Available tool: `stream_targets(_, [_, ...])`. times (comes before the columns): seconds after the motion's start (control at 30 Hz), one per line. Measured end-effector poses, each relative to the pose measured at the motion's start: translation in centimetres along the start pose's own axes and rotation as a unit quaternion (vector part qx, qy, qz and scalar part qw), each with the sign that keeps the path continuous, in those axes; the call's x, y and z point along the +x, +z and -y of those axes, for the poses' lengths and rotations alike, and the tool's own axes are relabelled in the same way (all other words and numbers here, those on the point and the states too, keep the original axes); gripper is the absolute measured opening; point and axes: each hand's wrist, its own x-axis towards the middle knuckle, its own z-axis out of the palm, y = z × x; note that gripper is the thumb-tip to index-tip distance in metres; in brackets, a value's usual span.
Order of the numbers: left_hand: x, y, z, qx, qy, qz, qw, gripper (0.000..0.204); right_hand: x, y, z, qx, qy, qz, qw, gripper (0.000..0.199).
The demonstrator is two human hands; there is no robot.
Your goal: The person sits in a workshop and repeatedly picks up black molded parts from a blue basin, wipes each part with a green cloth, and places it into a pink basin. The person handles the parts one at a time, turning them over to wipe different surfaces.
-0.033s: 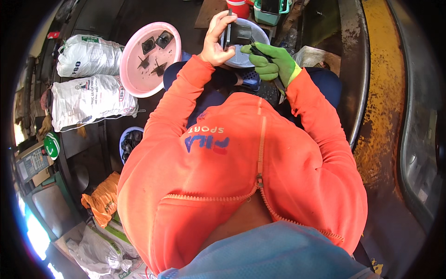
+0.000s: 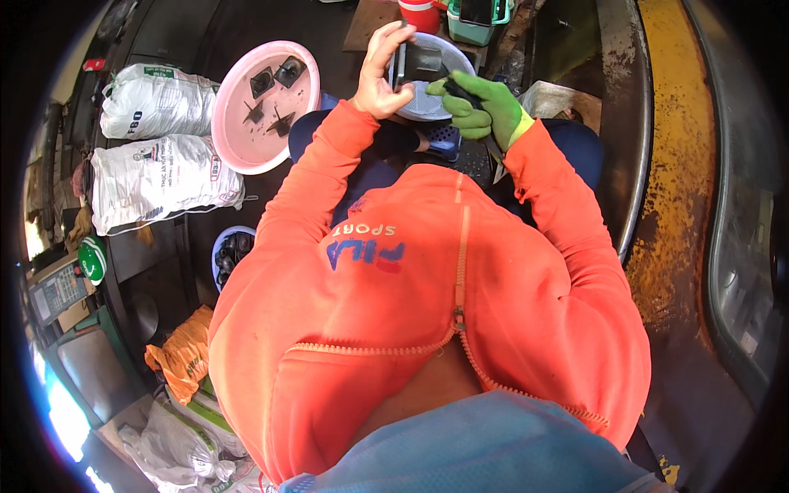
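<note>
My bare left hand [image 2: 380,76] grips a dark squarish block [image 2: 421,59] and holds it up in front of me. My right hand [image 2: 483,108] wears a green glove and is closed around a dark slim tool [image 2: 462,92] whose tip touches the block. A thin part of the tool sticks out below the glove's wrist. Both hands are above a pale grey-blue bowl [image 2: 450,103] that rests near my knees. My orange zip jacket fills the middle of the view and hides my lap.
A pink basin [image 2: 234,144] with several dark pieces stands at the left. Two white sacks [image 2: 156,177] lie beyond it. Lower left are a blue bowl [image 2: 223,246] of dark pieces and an orange bag [image 2: 182,355]. A red cup [image 2: 419,12] and a teal box [image 2: 481,20] stand ahead. A yellow-stained kerb [image 2: 674,181] runs along the right.
</note>
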Motion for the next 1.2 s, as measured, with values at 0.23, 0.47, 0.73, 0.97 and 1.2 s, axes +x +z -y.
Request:
stream_targets(0.23, [-1.0, 1.8, -0.5, -0.198, -0.038, 0.051, 0.978, 0.123, 2.6, -1.3, 0.2, -0.267, -0.227, -0.144, 0.926, 0.026])
stream_targets(0.47, [-2.9, 1.9, -1.0, -0.676, -0.385, 0.050, 0.626, 0.088, 2.3, -2.9, 0.6, -0.754, -0.412, -0.089, 0.504, 0.044])
stream_targets(0.73, [-2.2, 1.9, -0.4, -0.639, -0.429, -0.103, 0.630, 0.063, 2.1, -2.9, 1.3, -0.567, -0.291, -0.173, 0.751, 0.024])
stream_targets(0.97, [-1.1, 0.2, -0.5, -0.575, -0.430, -0.082, 0.691, 0.071, 2.1, -3.3, 0.0, -0.706, -0.426, -0.140, 0.548, 0.020])
stream_targets(1.2, [0.3, -0.7, -2.6, -0.569, -0.395, -0.079, 0.717, 0.080, 2.5, -3.2, -0.8, -0.698, -0.435, -0.134, 0.553, 0.026])
